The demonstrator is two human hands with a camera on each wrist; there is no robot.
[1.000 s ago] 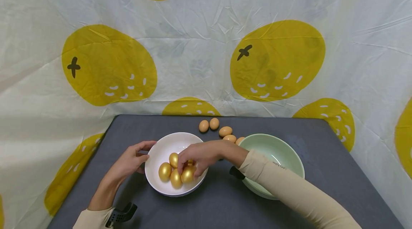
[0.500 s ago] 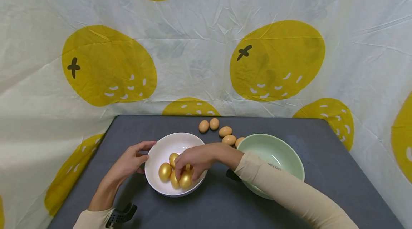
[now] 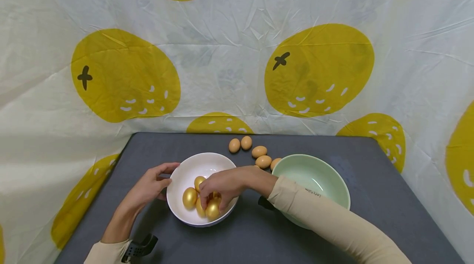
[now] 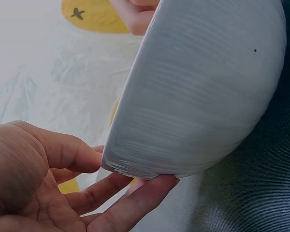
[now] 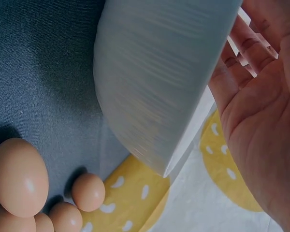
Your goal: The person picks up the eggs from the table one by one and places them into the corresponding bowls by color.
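A white bowl (image 3: pixel 207 159) with several golden eggs (image 3: pixel 189 198) stands on the dark table. My left hand (image 3: pixel 149 183) is at the bowl's left side. In the left wrist view its thumb touches the rim, and its fairly straight fingers (image 4: pixel 140 203) rest against the outer wall. Inside the bowl is my right hand (image 3: pixel 226 183), fingers bent down, holding a golden egg (image 3: pixel 212 209) between fingers and thumb. The hand partly covers other eggs. In the right wrist view its palm (image 5: pixel 261 104) shows beyond the rim; the fingertips are hidden by the bowl.
A light green bowl (image 3: pixel 314 165) stands to the right, under my right sleeve (image 3: pixel 326 214). Several brown eggs (image 3: pixel 259 151) lie on the table (image 3: pixel 177 142) behind and between the bowls; one is partly hidden by the green bowl. A patterned cloth (image 3: pixel 222 66) hangs behind.
My right hand has shifted slightly left and toward me inside the white bowl, and the golden egg between its fingers has moved with it. The left hand has stayed in place.
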